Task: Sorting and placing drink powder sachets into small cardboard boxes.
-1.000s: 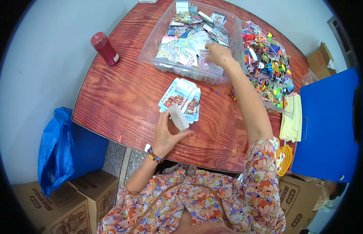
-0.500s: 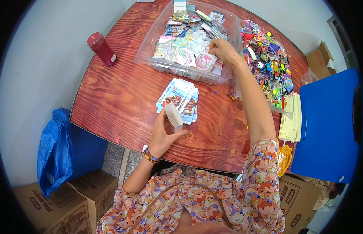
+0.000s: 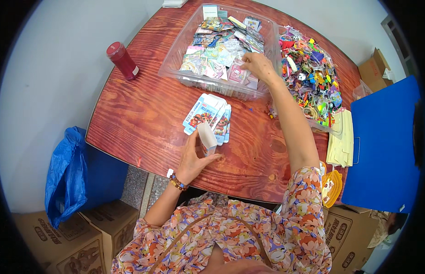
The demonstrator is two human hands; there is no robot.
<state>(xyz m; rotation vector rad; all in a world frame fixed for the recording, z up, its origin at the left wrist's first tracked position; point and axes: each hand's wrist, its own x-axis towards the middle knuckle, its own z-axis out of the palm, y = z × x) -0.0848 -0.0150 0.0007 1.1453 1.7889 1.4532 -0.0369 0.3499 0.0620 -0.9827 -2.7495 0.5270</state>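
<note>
My left hand (image 3: 193, 160) is closed around a small carton (image 3: 207, 137), its white inside facing up through the open top. Just beyond it several flat blue-and-white cartons (image 3: 204, 113) with cartoon prints lie in a fanned stack on the table. My right hand (image 3: 258, 66) reaches into a clear plastic bin (image 3: 176, 64), fingers bent down at a pink square packet (image 3: 236, 73). The fingertips are partly hidden, so whether they grip the packet is unclear. Many small flat packets (image 3: 212, 39) fill the bin.
A heap of colourful small trinkets (image 3: 308, 75) lies right of the bin. Yellow paper strips (image 3: 341, 139), an orange basket (image 3: 332, 187) and a blue panel (image 3: 383, 146) are at the right. A red jar (image 3: 123, 60) stands far left on the wooden table (image 3: 130, 114). Cardboard boxes (image 3: 62, 242) sit below.
My right hand has shifted slightly left and nearer, onto the pink packet. My left hand still holds the carton in nearly the same place.
</note>
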